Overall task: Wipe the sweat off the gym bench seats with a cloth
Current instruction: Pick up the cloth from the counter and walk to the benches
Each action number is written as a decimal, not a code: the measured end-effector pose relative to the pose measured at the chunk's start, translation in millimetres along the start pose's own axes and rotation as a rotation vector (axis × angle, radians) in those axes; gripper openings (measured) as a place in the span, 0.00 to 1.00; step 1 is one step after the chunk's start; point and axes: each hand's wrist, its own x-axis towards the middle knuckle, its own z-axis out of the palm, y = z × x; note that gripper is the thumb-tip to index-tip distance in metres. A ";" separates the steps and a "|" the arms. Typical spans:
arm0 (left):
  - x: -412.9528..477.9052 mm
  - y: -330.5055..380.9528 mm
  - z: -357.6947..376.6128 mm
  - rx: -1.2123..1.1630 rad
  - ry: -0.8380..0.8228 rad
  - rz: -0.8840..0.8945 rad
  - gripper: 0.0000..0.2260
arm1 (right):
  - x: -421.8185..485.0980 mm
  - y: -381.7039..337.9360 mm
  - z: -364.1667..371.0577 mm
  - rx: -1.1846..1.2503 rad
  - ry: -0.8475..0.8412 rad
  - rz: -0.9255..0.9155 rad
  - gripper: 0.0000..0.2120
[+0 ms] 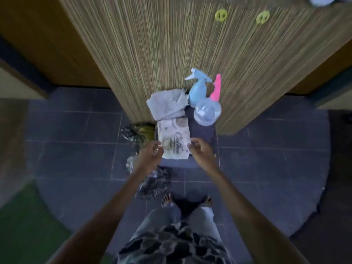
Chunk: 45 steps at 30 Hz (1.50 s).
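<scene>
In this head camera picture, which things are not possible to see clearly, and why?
- Left hand and right hand: blur hides whether the fingers already pinch the printed cloth.
- Printed cloth: its lettering is too blurred to read in full.
- Dark patterned bundle: blurred, partly behind the left hand; unidentifiable.
- Pale blue object: cut off by the top edge.
- Clear bottle: contents unclear, transparent and blurred.

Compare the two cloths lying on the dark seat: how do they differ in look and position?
The grey cloth is plain and loosely bunched; the printed cloth carries lettering and round motifs and lies flat and folded. The grey cloth sits farther away, beside the blue spray bottle; the printed cloth is nearer, with the left hand and right hand at its near corners. Both are pale.
</scene>
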 end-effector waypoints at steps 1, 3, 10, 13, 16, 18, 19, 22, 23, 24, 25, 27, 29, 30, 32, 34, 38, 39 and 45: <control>1.5 -2.5 2.5 0.015 0.011 -0.013 0.15 | 2.3 1.6 3.8 0.006 -0.015 0.025 0.15; 10.5 -7.6 7.6 0.041 0.022 -0.022 0.17 | 15.3 7.4 9.4 -0.012 -0.024 0.075 0.16; 80.4 -22.3 37.2 0.091 -0.041 -0.142 0.21 | 90.4 24.6 38.9 -0.213 0.039 0.190 0.24; 98.2 -27.2 52.2 0.055 -0.026 -0.204 0.21 | 108.1 31.4 55.0 -0.302 0.033 0.242 0.27; 103.3 -27.2 59.2 -0.082 0.053 -0.292 0.23 | 116.0 37.2 65.8 -0.225 0.058 0.280 0.27; 104.0 -24.6 59.1 -0.235 0.071 -0.382 0.26 | 120.0 38.2 67.7 -0.092 0.071 0.315 0.25; 104.6 -23.4 57.3 -0.303 0.061 -0.426 0.28 | 120.6 36.7 67.5 -0.013 0.072 0.350 0.24; 104.3 -18.7 47.3 -0.456 0.005 -0.417 0.15 | 121.0 34.9 63.4 0.193 0.048 0.446 0.18; 104.4 -19.5 44.3 -0.474 -0.016 -0.383 0.10 | 118.0 31.1 60.1 0.230 0.025 0.446 0.16; 104.1 -18.4 41.1 -0.480 -0.022 -0.344 0.06 | 114.7 27.8 57.3 0.253 0.006 0.430 0.14; 102.7 -15.9 37.8 -0.477 -0.024 -0.321 0.04 | 110.6 23.1 54.8 0.258 -0.007 0.403 0.13; 99.2 -7.2 33.4 -0.473 -0.025 -0.289 0.08 | 102.2 12.1 46.9 0.297 0.008 0.331 0.14; 91.7 11.0 28.2 -0.438 0.009 -0.248 0.12 | 95.4 1.2 38.0 0.344 0.035 0.234 0.13; 88.7 19.5 26.1 -0.420 0.023 -0.214 0.13 | 92.6 -4.1 32.4 0.360 0.051 0.187 0.12; 82.2 37.2 21.0 -0.412 0.027 -0.133 0.14 | 86.4 -19.9 18.1 0.357 0.068 0.122 0.12; 77.9 55.5 14.9 -0.430 0.024 -0.042 0.14 | 78.2 -40.0 -0.4 0.362 0.089 0.081 0.14; 65.4 107.1 -0.3 -0.488 -0.043 0.150 0.12 | 61.6 -72.8 -44.7 0.460 0.149 0.053 0.18; 60.9 120.6 -3.5 -0.506 -0.074 0.185 0.11 | 56.1 -80.1 -57.6 0.496 0.167 0.047 0.19; 33.8 189.0 -2.2 -0.505 -0.247 0.390 0.10 | 22.4 -106.5 -130.2 0.619 0.279 -0.043 0.17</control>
